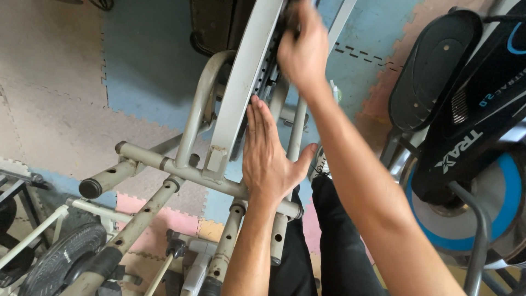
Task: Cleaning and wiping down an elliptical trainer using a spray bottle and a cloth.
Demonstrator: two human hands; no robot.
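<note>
Bracing step: left hand lying open, flat on grey frame; right hand above it is seemingly gripping a dark part; next needs steady support.

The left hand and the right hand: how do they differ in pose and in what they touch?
The left hand lies flat with fingers straight on the grey metal frame; the right hand is curled, closed around a dark part higher on it. The left hand is lower and nearer the camera; the right hand reaches farther up. The left hand looks sharp, the right hand blurred. Both are bare and touch the same exercise machine.
</note>
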